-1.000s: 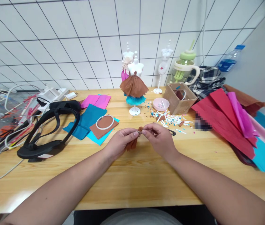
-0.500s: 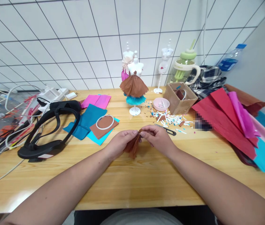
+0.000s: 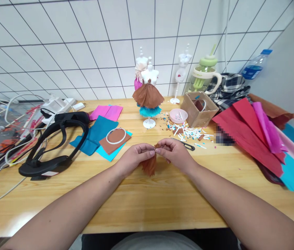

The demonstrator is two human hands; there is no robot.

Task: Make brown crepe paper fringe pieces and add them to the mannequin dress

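A gathered piece of brown crepe paper (image 3: 150,166) hangs in folds just above the table, fanning out downward from a pinched top. My left hand (image 3: 139,155) is closed on it, thumb and fingers pressing the gathered end. My right hand (image 3: 172,152) pinches the same bunched top from the other side, fingertips meeting those of the left. Beyond my hands a small white dress form (image 3: 150,73) wears a brown pleated paper skirt (image 3: 148,95) over a turquoise ruffle (image 3: 150,111). A craft knife (image 3: 188,146) lies just past my right hand.
Left are folded teal paper (image 3: 102,126), brown paper (image 3: 122,143) under a roll of white tape (image 3: 107,139), and a black headset (image 3: 29,168). Right are white paper scraps (image 3: 191,132), a pink dish (image 3: 174,119), a cardboard box (image 3: 199,118), a jug (image 3: 201,74) and red paper sheets (image 3: 245,146).
My left fingers have shifted on the gathered top, the thumb now slightly lower and more curled. The brown paper's folds hang a little differently. Both hands stay in about the same place.
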